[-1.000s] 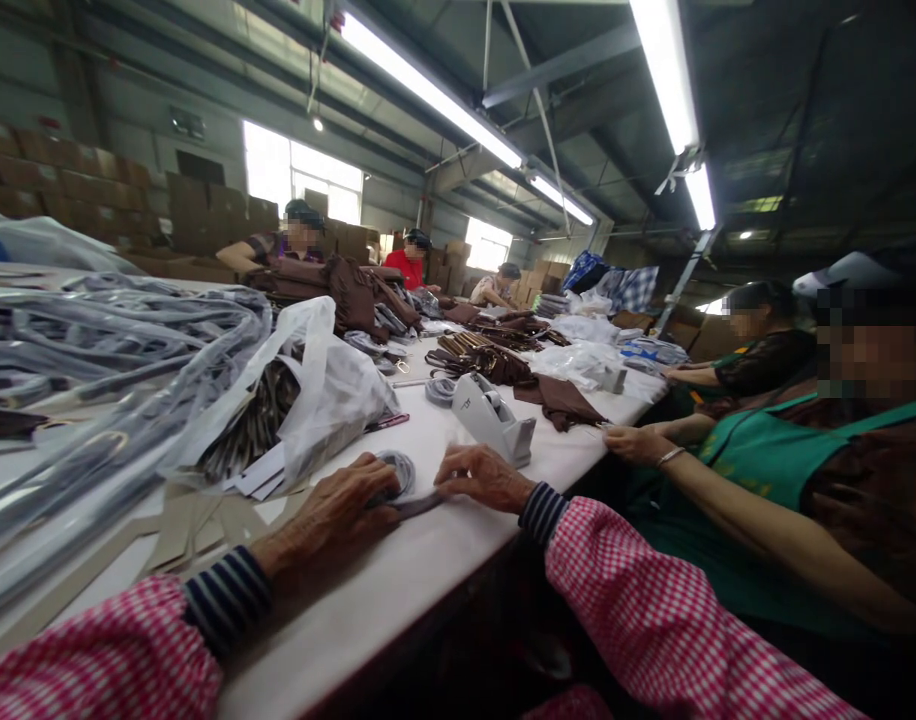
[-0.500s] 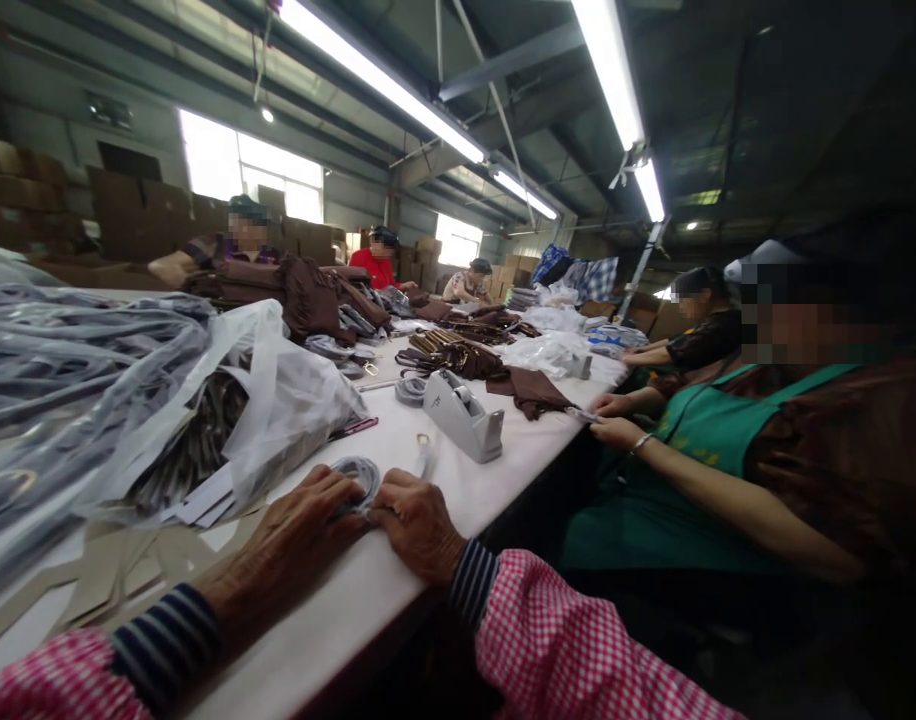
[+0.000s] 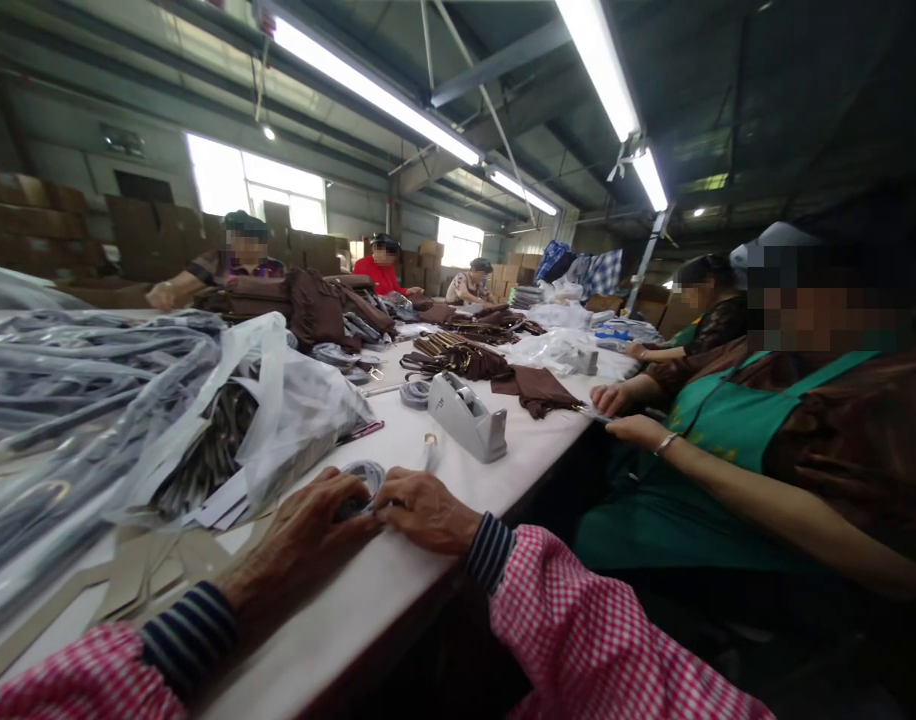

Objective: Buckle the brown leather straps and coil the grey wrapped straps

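A grey coiled strap [image 3: 368,470], apparently in clear plastic, lies on the white tabletop near its front edge. The fingers of my left hand [image 3: 324,510] curl over the left side of the coil. On its right side, my right hand [image 3: 424,508] is closed, its fingertips pinching the coil's near edge. Both hands hide much of the strap. Just beyond my right hand lies a gold metal clasp [image 3: 429,440] on a plastic-covered end. A grey tape dispenser [image 3: 469,418] stands farther back, with another grey coil [image 3: 414,394] beside it.
Plastic-wrapped grey straps [image 3: 98,400] and a white plastic bag [image 3: 308,420] are heaped at left, with card strips [image 3: 158,570] before them. Brown fabric pieces [image 3: 533,388] lie beyond the dispenser. A co-worker in a green apron [image 3: 717,450] works at right; others sit farther back.
The view has shifted slightly. My right hand has flattened and turned a little over the coil's edge, its forearm swinging right. My left hand stays at the coil.
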### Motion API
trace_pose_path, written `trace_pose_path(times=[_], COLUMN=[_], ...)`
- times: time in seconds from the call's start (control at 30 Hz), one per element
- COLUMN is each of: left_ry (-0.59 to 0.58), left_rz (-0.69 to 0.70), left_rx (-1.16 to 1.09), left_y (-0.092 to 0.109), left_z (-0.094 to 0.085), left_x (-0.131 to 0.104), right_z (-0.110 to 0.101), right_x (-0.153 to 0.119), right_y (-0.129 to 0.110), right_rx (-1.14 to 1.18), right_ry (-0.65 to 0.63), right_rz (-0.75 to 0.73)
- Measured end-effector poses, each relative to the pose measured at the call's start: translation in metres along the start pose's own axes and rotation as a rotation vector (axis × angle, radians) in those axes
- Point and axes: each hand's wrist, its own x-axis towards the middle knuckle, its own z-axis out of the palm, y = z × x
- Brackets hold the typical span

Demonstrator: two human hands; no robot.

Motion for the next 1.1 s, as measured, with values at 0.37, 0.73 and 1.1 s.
trace_pose_path(times=[0.37,0.73,1.1], left_ry=[-0.106,-0.381,-0.413], left_rz=[0.005,0.005,0.133], left_rx=[-0.033,-0.254,-0.111], left_y=[-0.002,0.009,0.0], left_z=[-0.007,-0.031,-0.054], left_x=[0.004,0.017,0.016], right_z=[-0.051,-0.043,-0.043], right_x=[-0.002,0.035,0.048], right_y=[0.051,0.031,0.002], right_rx=[-0.35,-0.563,-0.681], right_ry=[-0.206,-0.265,-0.506], right_rz=[-0.092,-0.143,-0.094])
